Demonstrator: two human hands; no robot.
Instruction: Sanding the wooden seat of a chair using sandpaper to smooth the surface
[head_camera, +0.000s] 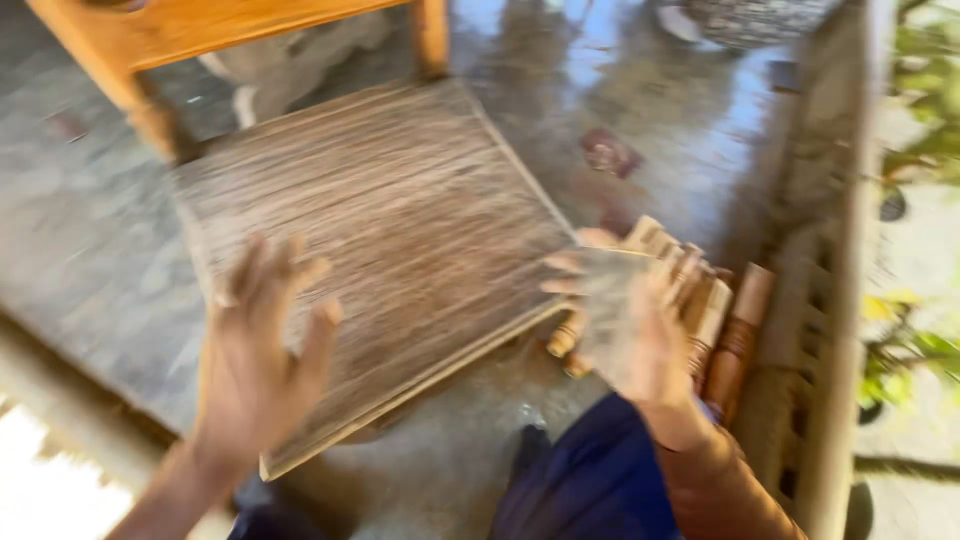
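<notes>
A flat woven mat of thin brown sticks (400, 240) lies tilted on the shiny stone floor (80, 250). My left hand (260, 350) hovers over the mat's near left part, fingers spread, holding nothing; it is blurred. My right hand (625, 320) is at the mat's right edge with fingers apart; whether it touches the edge is lost in blur. Just behind that hand lies a bundle of short tan bamboo pieces (710, 300).
An orange wooden frame with legs (140, 50) stands at the far side of the mat. A low wall or railing (830, 250) runs along the right, with green plants (930, 110) beyond it. A dark blue garment (590, 480) covers my leg at the bottom.
</notes>
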